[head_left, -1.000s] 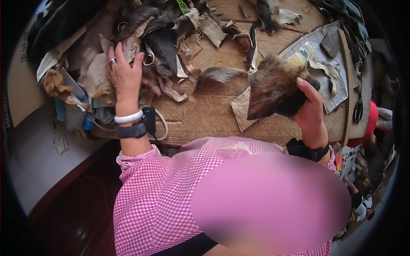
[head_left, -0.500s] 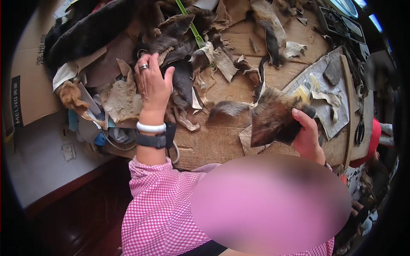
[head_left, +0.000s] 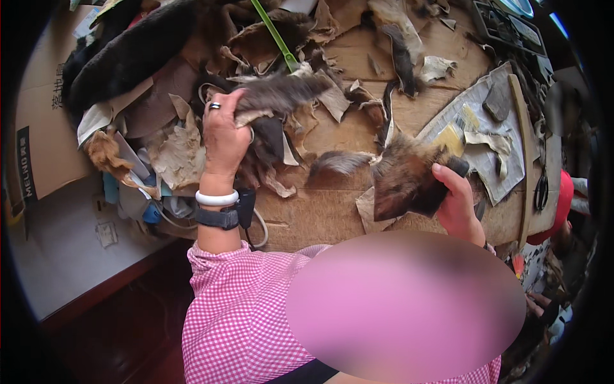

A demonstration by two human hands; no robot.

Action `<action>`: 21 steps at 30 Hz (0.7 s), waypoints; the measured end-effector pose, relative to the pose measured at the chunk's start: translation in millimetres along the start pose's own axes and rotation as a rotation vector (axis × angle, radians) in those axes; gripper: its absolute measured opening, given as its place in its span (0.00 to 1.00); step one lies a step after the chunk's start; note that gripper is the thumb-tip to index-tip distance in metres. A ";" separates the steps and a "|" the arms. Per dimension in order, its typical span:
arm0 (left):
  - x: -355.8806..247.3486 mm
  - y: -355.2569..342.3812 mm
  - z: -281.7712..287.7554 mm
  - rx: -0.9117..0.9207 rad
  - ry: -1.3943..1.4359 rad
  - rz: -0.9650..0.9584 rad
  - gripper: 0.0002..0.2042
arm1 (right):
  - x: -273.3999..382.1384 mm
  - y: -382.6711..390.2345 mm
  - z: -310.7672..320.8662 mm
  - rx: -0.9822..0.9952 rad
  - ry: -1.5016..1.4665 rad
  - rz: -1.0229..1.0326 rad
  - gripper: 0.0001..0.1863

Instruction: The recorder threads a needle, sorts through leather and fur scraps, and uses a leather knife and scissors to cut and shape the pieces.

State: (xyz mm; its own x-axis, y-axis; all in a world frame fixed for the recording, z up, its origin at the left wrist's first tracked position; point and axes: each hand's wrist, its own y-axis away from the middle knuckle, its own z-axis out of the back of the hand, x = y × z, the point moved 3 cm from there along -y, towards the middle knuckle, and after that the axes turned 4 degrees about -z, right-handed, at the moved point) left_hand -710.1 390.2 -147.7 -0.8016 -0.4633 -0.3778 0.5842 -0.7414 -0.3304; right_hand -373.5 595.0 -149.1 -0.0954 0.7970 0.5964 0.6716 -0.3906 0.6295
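My left hand (head_left: pixel 227 141) is closed on a grey-brown fur scrap (head_left: pixel 281 93), slightly blurred, lifted over the pile at the left of the table. The scrap's far end sticks out to the right of my fingers. At the right, my right hand (head_left: pixel 458 208) grips a brown fur piece (head_left: pixel 403 176), thumb uppermost, its other fingers mostly hidden. A dark, blunt-ended thing (head_left: pixel 456 168) shows beside that thumb; I cannot make out what it is. Just left of the brown piece lies a greyish fur tuft (head_left: pixel 340 163), with a pale hide scrap (head_left: pixel 374 211) partly under the piece.
Several fur and hide scraps cover the wooden table (head_left: pixel 320 221). A green stick (head_left: pixel 275 35) points into them. At right are a grey stone (head_left: pixel 497 104) on a pale sheet (head_left: pixel 441 121), a wooden strip (head_left: pixel 523 160) and black-handled scissors (head_left: pixel 542 192). A cardboard box (head_left: pixel 51 141) stands left.
My left hand has closed on the grey-brown fur scrap and raised it from the pile. My right hand keeps hold of the brown fur piece, almost still.
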 end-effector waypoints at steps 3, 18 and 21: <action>-22.4 14.4 1.0 0.185 -0.075 -0.103 0.24 | -0.4 -1.9 -1.1 -0.014 0.004 -0.017 0.16; -55.3 25.3 16.5 0.250 0.395 0.036 0.07 | 58.3 -44.1 -68.8 0.577 -0.190 0.220 0.23; -66.2 26.0 28.2 0.266 0.611 0.167 0.06 | 45.8 -66.2 -87.1 0.290 0.082 0.289 0.33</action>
State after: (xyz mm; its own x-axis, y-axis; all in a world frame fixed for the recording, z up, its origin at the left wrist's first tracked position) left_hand -645.5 387.9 -107.0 -0.4422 -0.2827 -0.8512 0.5801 -0.8139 -0.0311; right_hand -486.4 617.3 -120.0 0.0772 0.6296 0.7731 0.8575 -0.4375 0.2707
